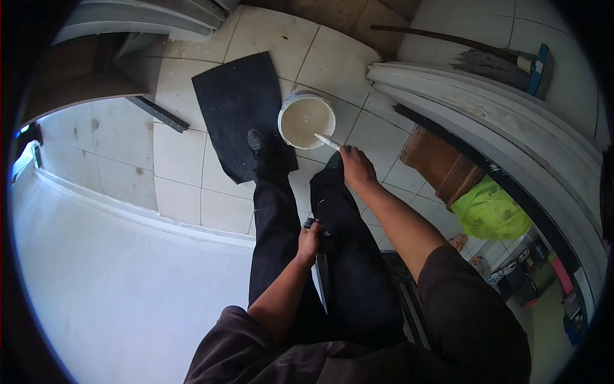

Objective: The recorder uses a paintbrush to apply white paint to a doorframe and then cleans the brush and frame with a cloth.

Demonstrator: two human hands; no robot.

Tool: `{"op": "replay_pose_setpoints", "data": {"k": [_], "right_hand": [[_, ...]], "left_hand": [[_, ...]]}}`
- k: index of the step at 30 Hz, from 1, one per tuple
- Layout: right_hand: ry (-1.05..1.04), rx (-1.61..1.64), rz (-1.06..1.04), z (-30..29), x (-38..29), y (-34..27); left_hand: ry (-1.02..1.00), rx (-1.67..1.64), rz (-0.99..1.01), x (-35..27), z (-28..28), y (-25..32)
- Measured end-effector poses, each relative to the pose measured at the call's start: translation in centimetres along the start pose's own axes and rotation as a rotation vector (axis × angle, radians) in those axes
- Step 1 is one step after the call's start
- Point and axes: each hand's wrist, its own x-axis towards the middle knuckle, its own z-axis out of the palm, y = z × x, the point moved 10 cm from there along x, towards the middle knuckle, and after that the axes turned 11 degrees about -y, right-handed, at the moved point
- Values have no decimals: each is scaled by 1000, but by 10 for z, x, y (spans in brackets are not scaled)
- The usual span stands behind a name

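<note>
In front of my feet stands a white plastic bucket (283,126), with a cloudy beige liquid (305,117) inside. My right hand (357,169) grips a narrow, white-coated tool (327,141), whose tip reaches over the bucket's near rim. Its exact kind is unclear. Between my legs, my left hand (308,244) is closed on the dark handle of a flat-bladed metal tool (322,278), possibly a plastering trowel. That blade points back towards my body, and my arm and trousers hide part of it.
A black ribbed mat (240,105) lies under my left foot on the tiled floor (180,192). To the left rises a smooth white wall (120,278). A white door frame (479,110) runs along the right; beyond it are a cardboard box (434,165), a lime-green bag (494,209) and a long-handled floor tool (537,69).
</note>
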Motion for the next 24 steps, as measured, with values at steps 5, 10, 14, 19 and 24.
{"op": "replay_pose_setpoints", "data": {"k": [5, 10, 14, 19, 24], "right_hand": [[-147, -25, 114, 12, -22, 2], [-15, 175, 152, 1, -29, 39], [-359, 1481, 482, 59, -9, 48], [-334, 1869, 747, 84, 9, 58], [-14, 1948, 789, 50, -20, 77]], "left_hand": [[-26, -26, 70, -15, 0, 25], [-58, -64, 153, -13, 9, 45], [-46, -34, 157, -10, 15, 43], [2, 110, 143, 3, 11, 33], [-255, -204, 295, -2, 17, 61]]}}
